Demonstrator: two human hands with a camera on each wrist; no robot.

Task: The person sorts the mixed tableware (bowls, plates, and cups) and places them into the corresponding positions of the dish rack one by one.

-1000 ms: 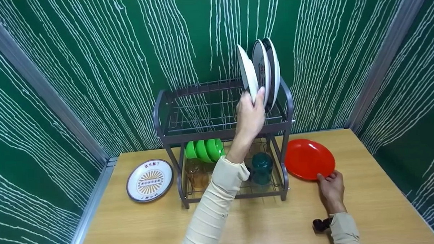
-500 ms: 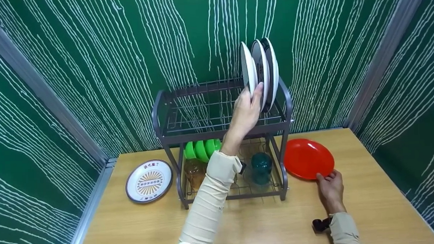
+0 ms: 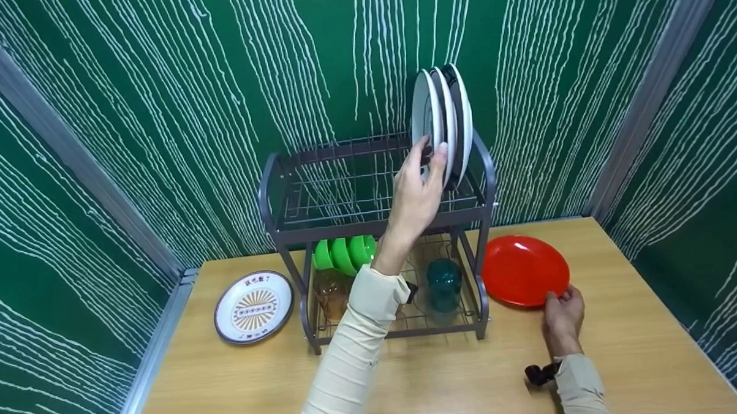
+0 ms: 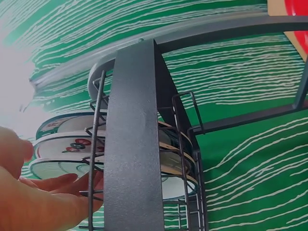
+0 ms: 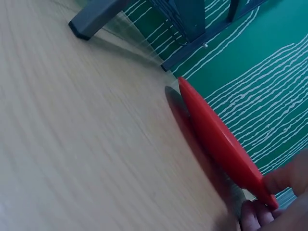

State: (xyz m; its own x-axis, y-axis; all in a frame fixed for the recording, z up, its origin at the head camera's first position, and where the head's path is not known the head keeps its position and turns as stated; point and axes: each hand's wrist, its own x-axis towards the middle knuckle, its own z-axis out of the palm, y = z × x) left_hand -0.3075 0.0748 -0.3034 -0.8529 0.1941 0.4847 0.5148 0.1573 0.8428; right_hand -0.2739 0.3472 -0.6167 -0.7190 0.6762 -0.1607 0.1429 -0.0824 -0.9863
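Observation:
Three white plates stand on edge at the right end of the rack's (image 3: 339, 231) upper tier. Around the front edge of the leftmost plate (image 3: 425, 104) is my left hand (image 3: 416, 193), its fingers spread loosely. In the left wrist view the thumb is apart from that plate (image 4: 57, 167), while the fingers (image 4: 57, 184) lie along its other side. My right hand (image 3: 564, 318) pinches the near rim of a red plate (image 3: 523, 269) right of the rack. The right wrist view shows the thumb on top of the red plate (image 5: 216, 139), fingers beneath, its near rim tilted up.
On the lower tier are green bowls (image 3: 341, 256), an amber glass (image 3: 331, 289) and a teal glass (image 3: 445, 284). A white patterned plate (image 3: 254, 306) lies on the table left of the rack. Green walls enclose the table (image 3: 472, 381).
The leftmost plate has swung rightward and now stands beside the other two. My left fingers have loosened from it. The right hand and red plate have barely shifted.

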